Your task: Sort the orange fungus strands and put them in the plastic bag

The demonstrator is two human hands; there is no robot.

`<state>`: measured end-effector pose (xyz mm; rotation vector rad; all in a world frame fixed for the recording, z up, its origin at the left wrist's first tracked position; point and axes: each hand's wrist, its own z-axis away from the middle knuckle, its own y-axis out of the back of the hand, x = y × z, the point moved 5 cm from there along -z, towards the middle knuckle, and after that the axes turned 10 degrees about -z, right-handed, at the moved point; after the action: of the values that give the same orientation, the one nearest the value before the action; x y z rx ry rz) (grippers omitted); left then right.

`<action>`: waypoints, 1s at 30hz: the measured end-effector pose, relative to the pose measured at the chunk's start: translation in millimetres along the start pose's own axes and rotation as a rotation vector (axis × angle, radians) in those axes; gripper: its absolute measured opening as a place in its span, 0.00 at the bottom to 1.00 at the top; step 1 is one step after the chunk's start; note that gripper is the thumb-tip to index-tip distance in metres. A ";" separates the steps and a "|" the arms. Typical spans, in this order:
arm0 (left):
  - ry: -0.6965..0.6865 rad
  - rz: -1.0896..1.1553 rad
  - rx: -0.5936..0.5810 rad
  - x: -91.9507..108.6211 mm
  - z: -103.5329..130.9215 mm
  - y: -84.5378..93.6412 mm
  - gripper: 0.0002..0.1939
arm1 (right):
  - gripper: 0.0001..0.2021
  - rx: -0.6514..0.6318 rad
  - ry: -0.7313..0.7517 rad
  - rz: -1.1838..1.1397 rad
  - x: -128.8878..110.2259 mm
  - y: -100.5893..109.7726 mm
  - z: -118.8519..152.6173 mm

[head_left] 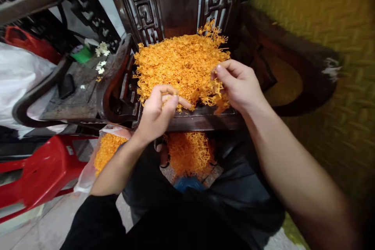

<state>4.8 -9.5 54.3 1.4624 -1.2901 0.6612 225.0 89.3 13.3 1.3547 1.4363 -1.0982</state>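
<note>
A big heap of orange plastic flower-like pieces (178, 62) lies on the seat of a dark carved wooden chair (205, 124). Over the heap's front left edge is my left hand (161, 111), its fingers curled and pressed together; whatever is between them is too small to make out. My right hand (238, 82), at the heap's right side, pinches a small cluster of orange pieces (217, 90) that hangs below the thumb and fingers. The two hands are apart.
Between my legs, more orange pieces (189, 152) stand above something blue. A plastic bag (88, 172) of orange pieces is at the left, beside a red plastic stool (47, 168). Green tape (82, 54) and a phone (66, 86) lie on the left wooden seat (79, 101).
</note>
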 end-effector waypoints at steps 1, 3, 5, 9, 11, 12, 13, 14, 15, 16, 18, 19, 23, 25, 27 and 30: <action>0.051 0.018 0.031 -10.1 -5.8 4.2 0.13 | 0.23 -0.009 -0.014 -0.083 -3.5 -0.4 2.0; 0.095 -0.011 0.083 -24.0 -15.5 12.5 0.16 | 0.26 -0.053 -0.041 -0.181 -11.5 -7.4 9.3; 0.090 -0.105 0.110 -28.7 -20.5 18.8 0.16 | 0.28 -0.108 -0.076 -0.238 -17.9 -18.8 17.7; 0.019 -0.299 0.103 -22.7 -22.8 21.2 0.16 | 0.26 -0.231 -0.141 -0.386 -22.9 -43.6 30.2; -0.029 -0.401 0.122 -18.6 -24.6 21.0 0.16 | 0.24 -0.286 -0.155 -0.427 -23.5 -53.3 34.0; -0.051 -0.455 0.133 -17.3 -25.9 20.8 0.17 | 0.24 -0.299 -0.156 -0.430 -23.7 -56.6 35.2; -0.072 -0.507 0.142 -16.4 -27.2 20.6 0.18 | 0.23 -0.303 -0.154 -0.425 -24.0 -58.6 35.8; -0.096 -0.556 0.146 -15.7 -28.4 20.3 0.20 | 0.24 -0.301 -0.150 -0.414 -24.2 -59.8 36.1; -0.123 -0.601 0.151 -14.9 -29.4 20.0 0.23 | 0.24 -0.296 -0.146 -0.402 -24.4 -60.1 36.0; -0.154 -0.639 0.157 -14.0 -30.0 19.7 0.25 | 0.24 -0.289 -0.143 -0.392 -24.3 -59.8 35.7; -0.215 -0.683 0.161 -12.0 -30.4 18.6 0.27 | 0.24 -0.288 -0.145 -0.380 -22.6 -58.7 34.9; -0.239 -0.692 0.151 -11.4 -30.6 17.5 0.28 | 0.23 -0.296 -0.148 -0.380 -20.9 -58.3 34.7; -0.305 -0.772 0.023 -12.5 -32.2 8.0 0.22 | 0.22 -0.363 -0.158 -0.360 -11.4 -59.4 36.1; -0.336 -0.856 -0.039 -13.9 -32.6 4.2 0.18 | 0.22 -0.383 -0.169 -0.343 -8.0 -60.7 37.5; -0.353 -0.934 -0.070 -14.6 -32.5 4.3 0.18 | 0.22 -0.396 -0.193 -0.341 -7.3 -62.2 39.1; -0.367 -1.005 -0.061 -12.2 -31.1 10.0 0.18 | 0.24 -0.392 -0.215 -0.298 -10.8 -62.8 40.3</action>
<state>-1.1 24.7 56.7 1.9689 -0.6501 -0.3194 163.3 46.0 16.4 0.7423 1.6203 -1.0413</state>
